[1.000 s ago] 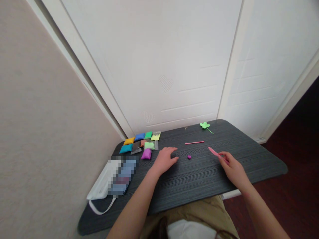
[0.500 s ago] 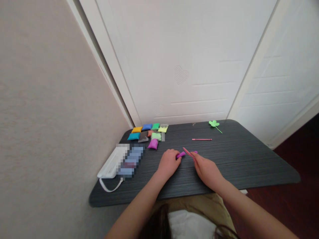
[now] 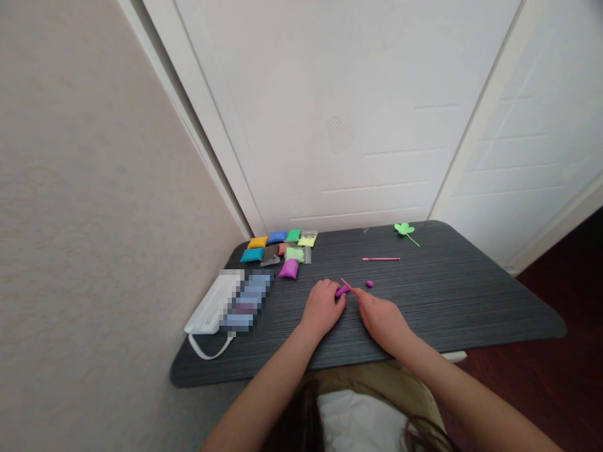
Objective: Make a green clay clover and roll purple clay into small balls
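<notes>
My left hand (image 3: 323, 306) rests on the dark table (image 3: 452, 307) with its fingers closed on a small purple clay roll (image 3: 342, 290). My right hand (image 3: 381, 317) grips a pink flat clay tool (image 3: 347, 285), its tip touching the roll. A tiny purple clay ball (image 3: 369, 284) lies just right of the tool. Farther back lies a thin pink stick tool (image 3: 381, 258). A green clay clover with a stem (image 3: 404, 230) sits near the table's far edge.
Several small coloured clay packets (image 3: 280, 247) lie at the back left, a purple one (image 3: 289, 269) nearest. A white case with a strap (image 3: 207, 314) lies at the left edge. A white door stands behind the table, a beige wall to the left.
My right hand carried the pink tool left from the table's right side to my left hand. My left hand picked up a purple clay roll. The view shifted.
</notes>
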The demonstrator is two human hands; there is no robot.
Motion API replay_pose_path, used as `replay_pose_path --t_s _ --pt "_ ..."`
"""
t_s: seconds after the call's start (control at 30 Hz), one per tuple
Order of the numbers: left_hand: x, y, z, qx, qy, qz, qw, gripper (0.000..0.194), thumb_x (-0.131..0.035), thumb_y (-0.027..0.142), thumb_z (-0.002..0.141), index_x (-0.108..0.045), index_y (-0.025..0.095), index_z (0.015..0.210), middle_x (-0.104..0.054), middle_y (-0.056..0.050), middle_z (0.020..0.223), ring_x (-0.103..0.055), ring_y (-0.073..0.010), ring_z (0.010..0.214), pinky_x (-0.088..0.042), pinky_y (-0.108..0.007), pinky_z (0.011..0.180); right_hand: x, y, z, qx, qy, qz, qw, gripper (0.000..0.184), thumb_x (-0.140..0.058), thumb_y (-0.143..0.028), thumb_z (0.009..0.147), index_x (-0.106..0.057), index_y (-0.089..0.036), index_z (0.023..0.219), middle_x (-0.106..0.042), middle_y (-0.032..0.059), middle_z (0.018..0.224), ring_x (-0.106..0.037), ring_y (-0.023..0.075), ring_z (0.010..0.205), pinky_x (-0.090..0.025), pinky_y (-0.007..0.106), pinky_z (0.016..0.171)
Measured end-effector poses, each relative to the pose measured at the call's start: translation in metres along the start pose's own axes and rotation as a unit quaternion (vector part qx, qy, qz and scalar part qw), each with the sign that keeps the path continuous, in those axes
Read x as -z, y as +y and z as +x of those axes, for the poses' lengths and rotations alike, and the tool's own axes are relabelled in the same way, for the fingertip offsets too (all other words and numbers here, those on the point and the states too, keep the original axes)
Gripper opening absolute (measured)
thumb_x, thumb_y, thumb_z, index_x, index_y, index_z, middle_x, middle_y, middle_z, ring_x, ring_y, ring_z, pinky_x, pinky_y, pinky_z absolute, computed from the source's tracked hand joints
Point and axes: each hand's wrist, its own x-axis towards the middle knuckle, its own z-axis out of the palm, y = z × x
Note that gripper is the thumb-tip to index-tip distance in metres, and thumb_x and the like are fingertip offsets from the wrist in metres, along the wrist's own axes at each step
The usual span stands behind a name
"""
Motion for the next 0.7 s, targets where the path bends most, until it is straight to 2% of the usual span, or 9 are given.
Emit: replay_pose_path --t_s 0.4,0.7 --pt "-0.0015 0.0007 -0.0007 -0.008 0.007 0.011 1.0 0.014 -0.04 0.026 0.081 -0.053 0.02 0.081 -0.052 -0.004 0.082 -0.046 -0.0174 0.082 -0.038 -0.031 0.075 -0.0008 -0.0013 0.0009 0.006 -0.01 -0.033 0.999 0.038 -0.025 -0.021 0.087 -0.036 -0.02 0.123 -0.065 0.0074 0.092 -0.063 0.0172 0.076 -0.045 0.026 0.067" --pt "0.0001 0.0024 -0.001 -0.007 0.006 0.009 1.0 0.015 -0.04 0.027 0.081 -0.053 0.019 0.081 -0.052 -0.004 0.084 -0.047 -0.0173 0.083 -0.038 -0.031 0.076 -0.0006 -0.0017 0.0011 0.007 -0.028 -0.061 0.998 0.034 -0.026 -0.021 0.087 -0.04 -0.02 0.118 -0.066 0.0069 0.086 -0.062 0.0174 0.071 -0.044 0.027 0.064"
